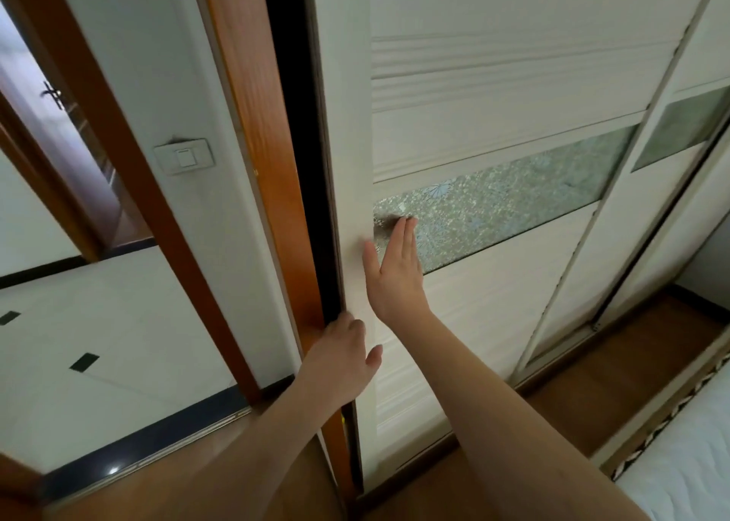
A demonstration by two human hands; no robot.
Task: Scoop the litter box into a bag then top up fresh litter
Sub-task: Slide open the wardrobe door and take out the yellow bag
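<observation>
At the door edge: the left hand [339,356] hooks its fingers [343,320] round the sliding door [474,323] rim; thumb free.
Right hand [395,273]: flat, fingers straight, pressing the panel at 1 o'clock of the left.
Door axis: 12 to 6; dark gap [300,125] at 11 o'clock.
Litter box: not in view; judged behind the door.
Nearer hand: left.

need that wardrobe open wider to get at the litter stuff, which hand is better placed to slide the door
Probably the left hand: its fingers are hooked round the sliding wardrobe door's leading edge at the dark gap, so it can pull. The right hand lies flat and open against the panel, with only friction to push by.
</observation>
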